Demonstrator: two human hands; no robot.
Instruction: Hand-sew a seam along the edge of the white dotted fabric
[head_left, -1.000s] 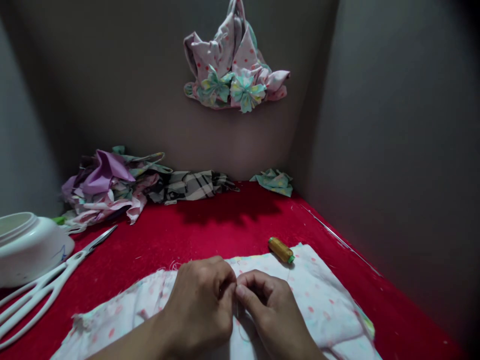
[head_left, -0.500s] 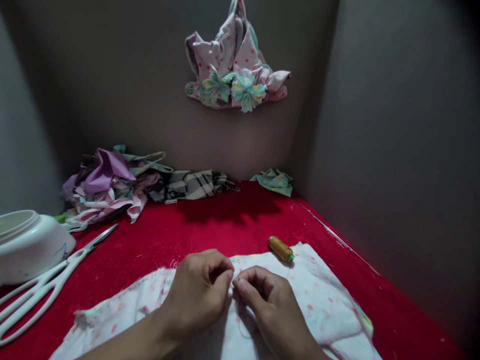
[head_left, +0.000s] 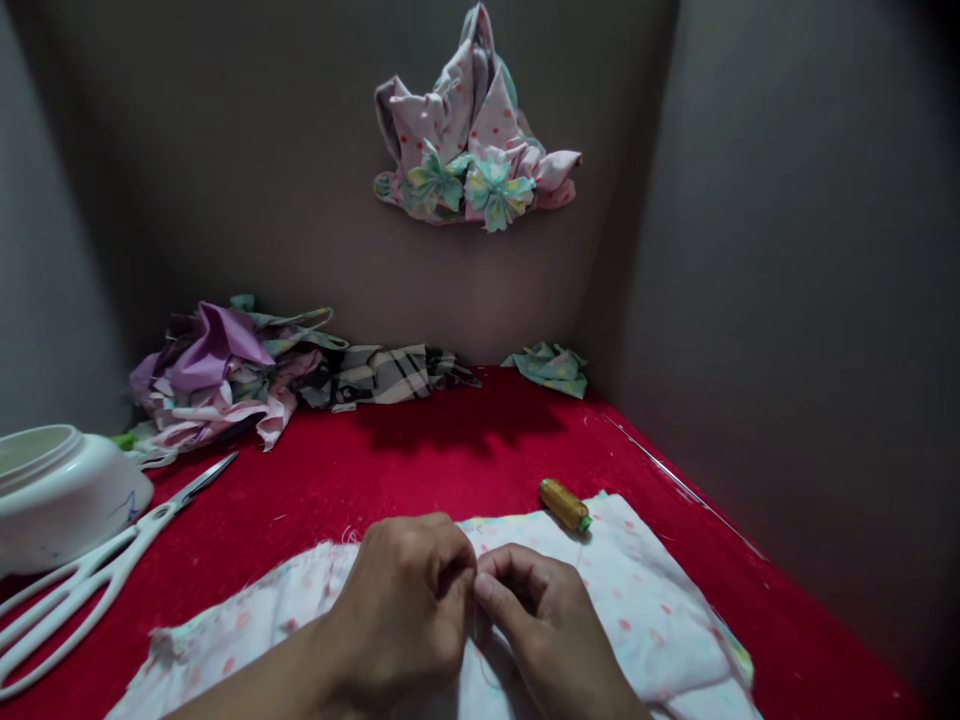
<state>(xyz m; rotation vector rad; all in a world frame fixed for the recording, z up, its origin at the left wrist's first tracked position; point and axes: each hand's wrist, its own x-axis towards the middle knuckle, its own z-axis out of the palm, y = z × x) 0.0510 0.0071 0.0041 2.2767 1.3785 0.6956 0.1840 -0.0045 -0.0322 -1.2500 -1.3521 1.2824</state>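
Observation:
My left hand (head_left: 397, 610) and my right hand (head_left: 551, 630) meet over a white cotton cloth with pink dots (head_left: 645, 625), which lies folded under them. Their fingertips close together at the cloth's upper edge. A thin sewing needle (head_left: 474, 615) shows faintly between them, mostly hidden by my fingers, with a fine thread (head_left: 487, 680) below. My right thumb and forefinger pinch the needle, while my left fingers grip the cloth. Just beyond my right hand, a golden thread spool (head_left: 564, 505) with a green end rests on the cloth's far edge.
Red cloth (head_left: 450, 465) covers the table. White-handled scissors (head_left: 97, 585) and a white plastic bowl (head_left: 56, 495) lie to the left. Crumpled fabric scraps (head_left: 225, 375) line the back. Fabric flowers (head_left: 472, 150) hang on the wall, and a thin wire (head_left: 682, 485) runs along the right edge.
My hands parted slightly half a second ago and have come back together at the cloth's edge. The view has shifted slightly. The spool and scissors stay in place.

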